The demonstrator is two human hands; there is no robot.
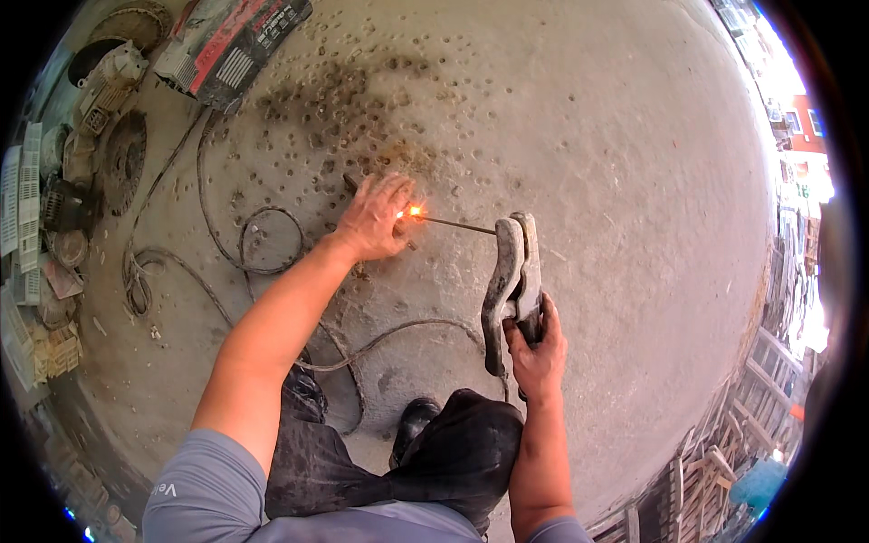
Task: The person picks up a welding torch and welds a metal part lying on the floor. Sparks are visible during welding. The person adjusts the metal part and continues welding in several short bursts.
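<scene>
My right hand (540, 357) is closed round the lower end of a welding electrode holder (509, 281), dark and grey-white with two long jaws. A thin welding rod (457, 223) sticks out leftward from its upper end. At the rod's far tip a bright orange welding spark (415, 211) glows, right beside my left hand (376, 222). That hand is bent, palm down, its fingers curled round a dark metal piece (350, 184) low over the floor. The hand covers most of this piece, so its full shape is hidden.
A red and grey welding machine (231, 54) stands at the upper left. Its cable (204, 285) loops across the pitted concrete floor (634, 181) and up to the holder. Machine parts and crates (68, 217) line the left side. Wooden pallets (715, 471) lie at the lower right.
</scene>
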